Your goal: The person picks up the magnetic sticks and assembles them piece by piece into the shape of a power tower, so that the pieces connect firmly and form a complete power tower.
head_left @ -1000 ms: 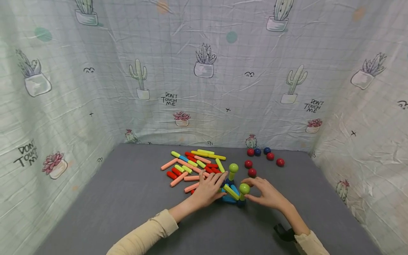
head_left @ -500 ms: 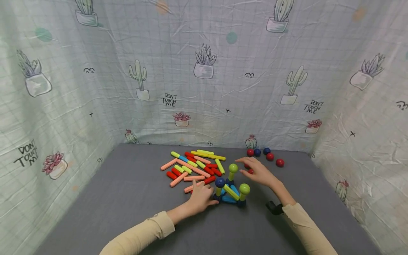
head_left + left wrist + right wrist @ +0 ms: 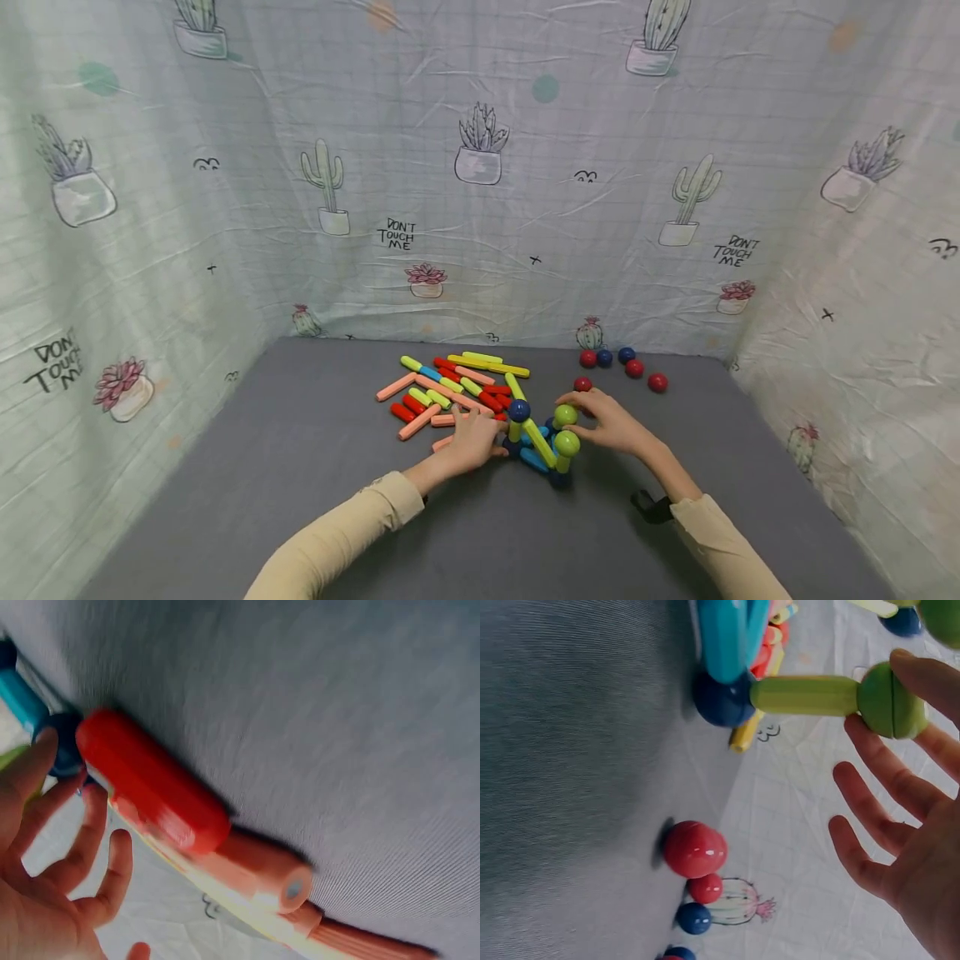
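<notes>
A toy structure of sticks and balls stands on the grey table in the head view. Blue sticks (image 3: 533,460) join dark blue balls at its base. Short upright sticks carry a dark blue ball (image 3: 519,410) and two green balls on top; a yellow-green stick (image 3: 540,442) slants across. My left hand (image 3: 471,440) pinches a dark blue base ball (image 3: 67,746) at the left corner, beside a red stick (image 3: 154,780). My right hand (image 3: 609,422) pinches the far green ball (image 3: 889,701) between thumb and fingers, its other fingers spread. The nearer green ball (image 3: 567,443) sits just in front.
Loose pink, red, yellow and green sticks (image 3: 420,422) lie in a pile left of and behind the structure. Several red and dark blue balls (image 3: 634,368) are scattered at the back right. A printed cloth (image 3: 540,275) hangs behind the table.
My right hand moved nearer and left from the loose balls, taking hold of the far green ball. My left hand moved slightly away from me. The structure has turned, its far corner shifting right and nearer.
</notes>
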{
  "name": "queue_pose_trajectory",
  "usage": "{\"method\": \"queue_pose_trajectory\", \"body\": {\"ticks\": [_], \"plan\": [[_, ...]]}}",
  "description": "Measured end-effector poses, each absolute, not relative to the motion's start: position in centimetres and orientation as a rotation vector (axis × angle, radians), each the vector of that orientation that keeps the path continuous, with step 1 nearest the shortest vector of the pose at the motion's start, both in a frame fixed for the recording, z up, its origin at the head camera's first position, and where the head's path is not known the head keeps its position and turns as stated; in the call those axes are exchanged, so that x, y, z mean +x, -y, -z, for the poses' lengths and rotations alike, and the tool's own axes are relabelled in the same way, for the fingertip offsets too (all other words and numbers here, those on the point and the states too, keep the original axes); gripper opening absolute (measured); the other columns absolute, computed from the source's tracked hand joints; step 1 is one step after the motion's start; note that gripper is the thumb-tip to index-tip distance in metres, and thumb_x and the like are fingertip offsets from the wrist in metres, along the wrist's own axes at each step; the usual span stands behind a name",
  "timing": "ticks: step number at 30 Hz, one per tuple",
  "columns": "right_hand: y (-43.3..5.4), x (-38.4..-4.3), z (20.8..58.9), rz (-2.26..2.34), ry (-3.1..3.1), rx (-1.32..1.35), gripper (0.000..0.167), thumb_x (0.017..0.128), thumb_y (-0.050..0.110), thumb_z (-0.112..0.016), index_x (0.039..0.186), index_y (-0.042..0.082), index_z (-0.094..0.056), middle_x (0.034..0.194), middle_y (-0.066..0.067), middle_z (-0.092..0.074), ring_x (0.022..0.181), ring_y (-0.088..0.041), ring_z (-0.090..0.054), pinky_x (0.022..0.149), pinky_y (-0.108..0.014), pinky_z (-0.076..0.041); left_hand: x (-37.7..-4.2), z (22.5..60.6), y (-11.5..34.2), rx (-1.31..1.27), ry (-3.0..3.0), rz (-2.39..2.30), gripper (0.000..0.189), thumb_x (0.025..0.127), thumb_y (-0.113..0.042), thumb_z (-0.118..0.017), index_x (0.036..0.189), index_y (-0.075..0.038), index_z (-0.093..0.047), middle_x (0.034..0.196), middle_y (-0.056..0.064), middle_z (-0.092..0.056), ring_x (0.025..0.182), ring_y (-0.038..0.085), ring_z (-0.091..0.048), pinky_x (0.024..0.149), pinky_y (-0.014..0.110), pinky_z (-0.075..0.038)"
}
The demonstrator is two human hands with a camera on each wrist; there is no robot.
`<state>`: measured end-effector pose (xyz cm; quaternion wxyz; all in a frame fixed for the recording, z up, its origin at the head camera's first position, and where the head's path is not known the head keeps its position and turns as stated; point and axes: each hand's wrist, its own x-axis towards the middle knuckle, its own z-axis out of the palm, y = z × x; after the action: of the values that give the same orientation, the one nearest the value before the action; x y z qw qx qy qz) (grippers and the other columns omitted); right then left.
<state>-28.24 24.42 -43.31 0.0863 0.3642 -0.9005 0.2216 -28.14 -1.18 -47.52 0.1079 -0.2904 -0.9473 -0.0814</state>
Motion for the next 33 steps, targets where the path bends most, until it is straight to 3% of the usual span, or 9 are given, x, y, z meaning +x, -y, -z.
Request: {"method": "queue_pose_trajectory", "body": {"ticks": [8, 12, 16, 20, 24, 27, 33], "plan": [[-24.6, -28.3, 43.5, -0.685, 2.669, 0.898, 0.034, 0.083, 0.029, -0.062, 0.114, 0.016, -0.057, 0.093, 0.004, -0.06, 0.076, -0.015, -0.044, 0.065, -0.026, -0.032, -31.4, 47.1, 0.8, -0.972, 2.872, 0.234, 0.033, 0.071, -0.038, -0.071, 0.102, -0.027, -0.067, 0.089, 0.0, -0.058, 0.096, 0.028, -0.048, 0.089, 0.069, -0.02], [-24.9, -29.4, 43.9, -0.742, 2.698, 0.768, 0.035, 0.087, 0.03, -0.057, 0.117, 0.013, -0.055, 0.083, 0.003, -0.059, 0.074, -0.014, -0.044, 0.062, -0.027, -0.034, -31.8, 47.2, 0.8, -0.973, 2.882, 0.21, 0.034, 0.074, -0.038, -0.068, 0.106, -0.028, -0.065, 0.096, 0.0, -0.058, 0.107, 0.032, -0.046, 0.092, 0.07, -0.018], [-25.4, -30.1, 44.4, -0.793, 2.725, 0.703, 0.038, 0.09, 0.031, -0.051, 0.121, 0.009, -0.051, 0.082, 0.001, -0.058, 0.071, -0.012, -0.047, 0.06, -0.025, -0.037, -31.7, 47.4, 1.5, -1.007, 2.834, 0.247, 0.034, 0.077, -0.038, -0.065, 0.109, -0.025, -0.063, 0.098, 0.002, -0.058, 0.103, 0.03, -0.047, 0.091, 0.069, -0.02], [-25.6, -30.2, 44.7, -0.844, 2.728, 0.747, 0.04, 0.088, 0.029, -0.055, 0.122, 0.009, -0.049, 0.086, -0.002, -0.059, 0.07, -0.011, -0.05, 0.06, -0.026, -0.041, -32.3, 47.0, 3.6, -0.965, 2.821, 0.309, 0.029, 0.083, -0.027, -0.062, 0.111, -0.018, -0.062, 0.106, 0.007, -0.058, 0.106, 0.036, -0.048, 0.091, 0.069, -0.021], [-25.7, -30.2, 45.0, -0.897, 2.715, 0.814, 0.045, 0.086, 0.025, -0.059, 0.125, 0.012, -0.044, 0.093, -0.003, -0.061, 0.078, -0.012, -0.057, 0.065, -0.029, -0.046, -33.8, 46.5, 6.1, -0.842, 2.807, 0.341, 0.013, 0.085, -0.012, -0.058, 0.096, -0.011, -0.066, 0.102, 0.007, -0.062, 0.096, 0.036, -0.049, 0.093, 0.07, -0.018], [-26.0, -30.3, 45.2, -0.928, 2.716, 0.845, 0.046, 0.086, 0.025, -0.058, 0.127, 0.015, -0.041, 0.096, -0.003, -0.061, 0.08, -0.01, -0.058, 0.066, -0.028, -0.047, -34.7, 46.5, 6.9, -0.869, 2.771, 0.263, 0.011, 0.086, -0.008, -0.056, 0.087, -0.012, -0.066, 0.094, 0.006, -0.062, 0.084, 0.031, -0.047, 0.09, 0.066, -0.023], [-26.3, -30.4, 45.5, -0.949, 2.675, 0.909, 0.045, 0.086, 0.02, -0.059, 0.127, 0.012, -0.041, 0.092, -0.003, -0.06, 0.072, -0.005, -0.053, 0.06, -0.026, -0.044, -35.8, 46.7, 4.9, -1.027, 2.667, 0.172, 0.017, 0.087, -0.009, -0.054, 0.1, -0.012, -0.065, 0.101, 0.009, -0.06, 0.092, 0.03, -0.048, 0.084, 0.056, -0.032]]}}
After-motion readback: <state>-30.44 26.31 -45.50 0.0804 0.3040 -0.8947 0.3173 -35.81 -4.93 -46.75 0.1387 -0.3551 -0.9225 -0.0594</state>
